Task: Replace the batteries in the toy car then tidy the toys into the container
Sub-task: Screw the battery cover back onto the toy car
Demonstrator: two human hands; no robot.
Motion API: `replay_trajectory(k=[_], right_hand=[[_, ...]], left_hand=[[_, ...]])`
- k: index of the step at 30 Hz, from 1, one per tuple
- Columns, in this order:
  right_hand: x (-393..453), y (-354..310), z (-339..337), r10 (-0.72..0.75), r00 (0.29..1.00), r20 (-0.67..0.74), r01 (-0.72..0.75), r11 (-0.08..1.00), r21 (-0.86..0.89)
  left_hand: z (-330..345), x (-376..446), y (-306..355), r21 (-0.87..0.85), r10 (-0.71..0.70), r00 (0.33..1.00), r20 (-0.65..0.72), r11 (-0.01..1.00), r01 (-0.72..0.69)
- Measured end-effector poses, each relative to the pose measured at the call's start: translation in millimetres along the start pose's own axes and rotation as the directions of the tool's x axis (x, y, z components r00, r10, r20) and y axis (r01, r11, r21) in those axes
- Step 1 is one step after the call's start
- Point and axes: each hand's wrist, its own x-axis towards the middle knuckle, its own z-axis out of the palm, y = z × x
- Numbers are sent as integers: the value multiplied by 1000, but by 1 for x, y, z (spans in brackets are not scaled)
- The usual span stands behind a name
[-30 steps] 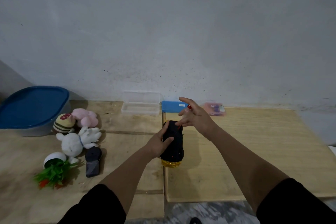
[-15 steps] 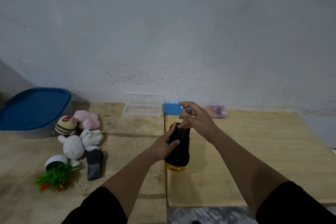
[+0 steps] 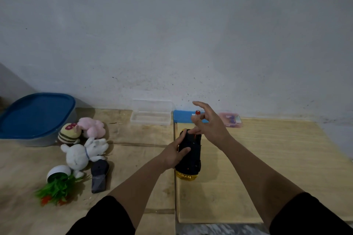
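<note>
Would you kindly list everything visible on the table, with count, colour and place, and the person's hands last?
toy car: 1, black underside up, yellow body, table centre
container: 1, grey with blue lid on, far left
clear box: 1, transparent, open, by the wall
blue box: 1, behind the car
pink packet: 1, right of the blue box
soft toys: 3, white, pink and striped, left
plant pot: 1, white, green leaves, tipped over, front left
dark part: 1, beside the pot
left hand: grips the car
right hand: pinches a small red-tipped thing above the car
</note>
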Motion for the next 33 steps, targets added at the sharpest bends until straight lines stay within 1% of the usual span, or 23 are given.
replay_trajectory(k=[2,4,9,11,13,17,19,23,26,29,33], right_hand=[[1,-4,3,-3,999,50,2,1000,23],[5,-5,3,1,998,57,-4,999,42],[12,-4,-4,35,997,-64,-33,999,37],[13,-4,-4,60,994,-88,-55,996,65],[13,-7,-3,45,995,-92,-37,996,84],[13,-12,0,13,1000,-25,-12,999,39],[15,-11,-1,13,1000,-3,-13,998,62],[15,-10,-5,26,999,-32,-23,993,114],[14,-9,-6,62,997,-36,-56,988,145],[13,-8,-5,66,996,-58,-58,990,132],[10,-12,-3,33,999,-1,-32,996,85]], left_hand=[[2,2,4,-19,-19,1000,-12,1000,19],[2,4,7,-31,-20,1000,-17,999,19],[-5,5,2,-48,-51,998,-24,998,50],[-5,5,3,-55,-57,998,-22,997,56],[-3,6,5,-46,-52,998,-21,998,51],[0,8,9,-22,-64,998,-6,998,64],[0,9,10,-20,-69,998,1,997,69],[1,9,9,5,-73,997,16,997,73],[2,10,7,-16,-78,997,5,997,78],[2,9,8,-30,-80,997,-6,996,79],[1,7,8,-57,-72,997,-8,996,72]])
